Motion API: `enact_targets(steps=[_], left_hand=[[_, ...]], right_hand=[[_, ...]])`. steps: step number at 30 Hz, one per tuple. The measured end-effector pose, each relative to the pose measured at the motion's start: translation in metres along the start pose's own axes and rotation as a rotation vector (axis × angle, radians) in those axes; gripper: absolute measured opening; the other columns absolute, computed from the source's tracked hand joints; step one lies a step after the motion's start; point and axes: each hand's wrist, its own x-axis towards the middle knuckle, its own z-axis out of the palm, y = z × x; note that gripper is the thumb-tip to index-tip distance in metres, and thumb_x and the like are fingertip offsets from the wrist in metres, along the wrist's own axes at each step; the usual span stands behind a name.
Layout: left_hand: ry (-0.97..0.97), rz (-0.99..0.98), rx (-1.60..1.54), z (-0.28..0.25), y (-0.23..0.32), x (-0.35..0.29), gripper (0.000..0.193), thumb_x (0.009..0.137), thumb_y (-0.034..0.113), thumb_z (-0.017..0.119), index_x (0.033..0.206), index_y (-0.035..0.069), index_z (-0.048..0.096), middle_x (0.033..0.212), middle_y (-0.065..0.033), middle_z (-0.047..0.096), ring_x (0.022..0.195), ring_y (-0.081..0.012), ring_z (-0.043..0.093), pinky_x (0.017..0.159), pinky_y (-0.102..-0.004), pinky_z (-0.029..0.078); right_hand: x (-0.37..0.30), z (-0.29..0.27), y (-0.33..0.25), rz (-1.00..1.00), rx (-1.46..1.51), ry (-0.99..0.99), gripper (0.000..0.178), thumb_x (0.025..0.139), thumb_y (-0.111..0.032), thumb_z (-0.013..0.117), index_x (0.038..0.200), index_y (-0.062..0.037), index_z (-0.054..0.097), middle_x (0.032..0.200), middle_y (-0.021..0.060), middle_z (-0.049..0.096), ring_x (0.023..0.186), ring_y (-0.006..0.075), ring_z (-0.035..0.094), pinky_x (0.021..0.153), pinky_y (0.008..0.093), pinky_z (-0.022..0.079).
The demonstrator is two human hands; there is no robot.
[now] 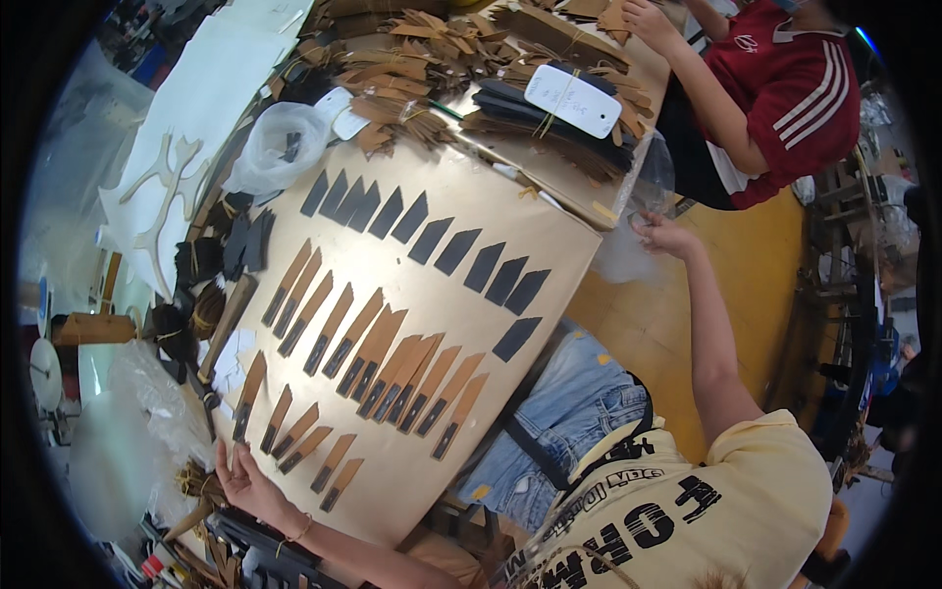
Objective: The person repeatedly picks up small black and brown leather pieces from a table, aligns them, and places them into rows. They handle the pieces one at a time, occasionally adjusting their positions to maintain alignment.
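My left hand rests by the near left edge of the table, fingers apart and holding nothing. Close to its fingertips lies a brown strip with a black end piece. On the far right my right hand reaches past the table's corner, its fingers closed on a clear plastic bag that hangs beside the edge. Between my hands, several brown strips with black ends lie in slanting rows. Beyond them is a row of loose black pieces with pointed ends.
Bundles of brown pieces pile up at the back, near black bundles with a white tag. A hammer and a white plastic bag line the left side. A co-worker in a red shirt works at the far right.
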Motion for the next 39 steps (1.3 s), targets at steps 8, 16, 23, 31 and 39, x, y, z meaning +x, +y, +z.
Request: enact_targets(steps=[8, 16, 23, 31, 39], left_hand=[[0.096, -0.106, 0.236, 0.009, 0.019, -0.015, 0.04, 0.095, 0.003, 0.064, 0.133, -0.003, 0.054, 0.104, -0.0151, 0.071, 0.096, -0.0172, 0.068, 0.085, -0.027, 0.052], [0.159, -0.011, 0.025, 0.021, 0.026, -0.016, 0.039, 0.089, 0.003, 0.068, 0.127, -0.001, 0.059, 0.09, -0.0108, 0.075, 0.087, -0.0103, 0.067, 0.084, -0.0286, 0.05], [0.14, -0.004, -0.042, 0.027, 0.051, -0.026, 0.04, 0.09, 0.003, 0.067, 0.129, 0.0, 0.058, 0.091, -0.0134, 0.076, 0.083, -0.0094, 0.067, 0.083, -0.0273, 0.05], [0.195, 0.118, 0.134, 0.037, 0.062, -0.036, 0.047, 0.088, 0.002, 0.069, 0.133, 0.005, 0.058, 0.093, -0.008, 0.076, 0.092, -0.0197, 0.064, 0.09, -0.0325, 0.046], [0.172, 0.223, 0.168, 0.041, 0.059, -0.035, 0.047, 0.086, -0.004, 0.068, 0.132, 0.001, 0.056, 0.09, -0.012, 0.076, 0.088, -0.0136, 0.071, 0.088, -0.0279, 0.05]], right_hand=[[0.081, 0.001, 0.034, -0.486, -0.339, 0.083, 0.075, 0.087, -0.026, 0.063, 0.146, 0.0112, 0.034, 0.15, 0.028, 0.04, 0.138, 0.0325, 0.043, 0.113, 0.0383, 0.035], [-0.034, -0.021, -0.085, -0.614, -0.821, 0.934, 0.036, 0.098, -0.037, 0.055, 0.117, -0.0092, 0.068, 0.114, 0.017, 0.069, 0.105, 0.0337, 0.066, 0.088, 0.0415, 0.052], [-0.239, 0.157, -0.267, -1.4, -0.116, 0.374, 0.015, 0.095, -0.003, 0.062, 0.108, 0.0011, 0.064, 0.097, 0.0082, 0.065, 0.092, 0.0161, 0.063, 0.087, 0.0286, 0.049], [-0.35, 0.372, -0.304, -1.61, -0.461, -0.611, 0.016, 0.093, -0.016, 0.062, 0.098, -0.0013, 0.065, 0.085, 0.0133, 0.061, 0.075, 0.032, 0.064, 0.066, 0.0395, 0.05], [-0.343, 0.386, -0.301, -1.692, -0.483, -0.508, 0.009, 0.091, -0.01, 0.062, 0.094, -0.0019, 0.065, 0.082, 0.0109, 0.062, 0.069, 0.0306, 0.06, 0.067, 0.0408, 0.044]])
